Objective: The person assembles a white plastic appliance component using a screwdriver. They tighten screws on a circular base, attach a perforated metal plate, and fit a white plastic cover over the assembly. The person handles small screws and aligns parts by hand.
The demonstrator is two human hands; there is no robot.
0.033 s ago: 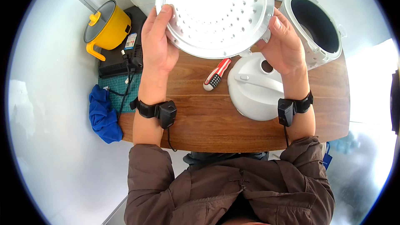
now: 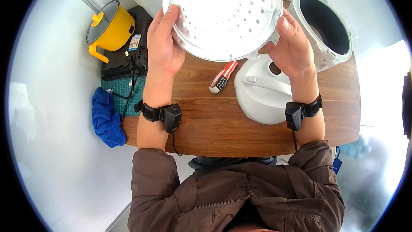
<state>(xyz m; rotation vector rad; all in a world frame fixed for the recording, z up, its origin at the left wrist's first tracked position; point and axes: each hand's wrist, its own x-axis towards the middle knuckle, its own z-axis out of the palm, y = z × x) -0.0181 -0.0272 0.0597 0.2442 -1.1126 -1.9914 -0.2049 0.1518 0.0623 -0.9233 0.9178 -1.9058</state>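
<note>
Our left hand (image 2: pixel 165 49) and right hand (image 2: pixel 297 47) clamp the metal plate (image 2: pixel 223 25) above the table (image 2: pixel 206 124); moving it likely needs both.

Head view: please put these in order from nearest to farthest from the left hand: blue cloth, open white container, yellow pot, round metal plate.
1. Round metal plate: touching the left hand, which grips its left edge.
2. Yellow pot: just to the left.
3. Blue cloth: lower left.
4. Open white container: far right, beyond the right hand.

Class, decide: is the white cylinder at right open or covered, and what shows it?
Open: nothing covers the white cylinder, so its dark interior shows.
</note>
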